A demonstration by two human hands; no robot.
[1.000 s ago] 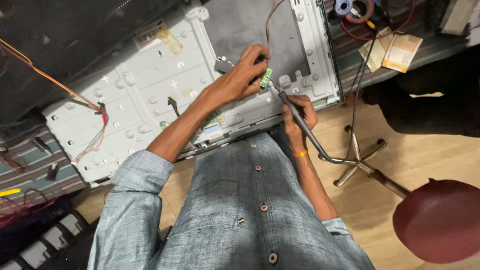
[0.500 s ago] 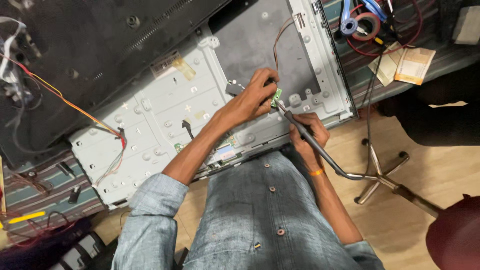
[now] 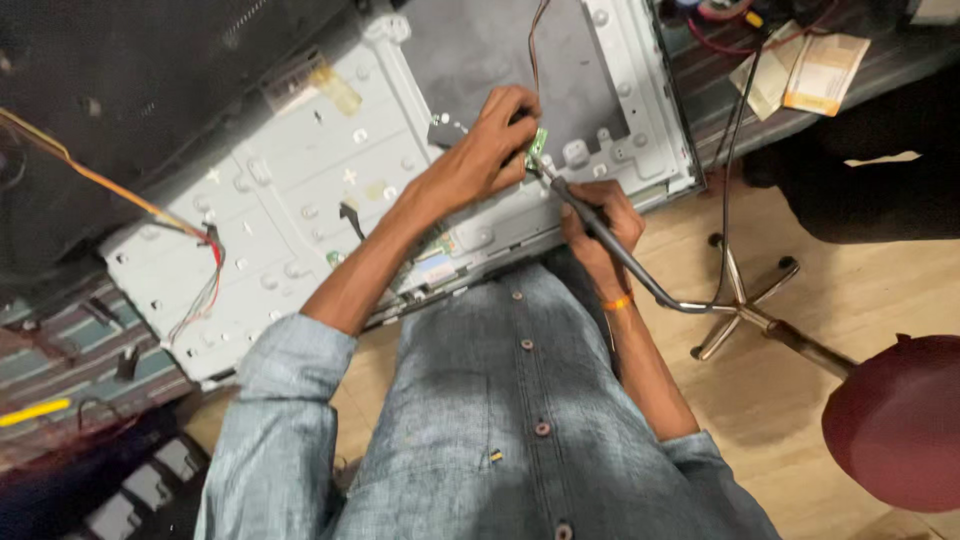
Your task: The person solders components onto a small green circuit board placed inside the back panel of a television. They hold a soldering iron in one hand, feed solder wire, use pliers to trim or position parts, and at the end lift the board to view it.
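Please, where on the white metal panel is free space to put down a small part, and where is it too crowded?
On the metal panel, a bare patch lies between the taped corner and the red wire bundle. The grey plate above the left hand is also bare. It is crowded where the left hand and right hand meet at the small green board.

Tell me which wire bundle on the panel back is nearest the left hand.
The reddish-brown wire pair coming down from the top edge to the left hand; the red-and-white bundle lies far off near the panel's left edge.
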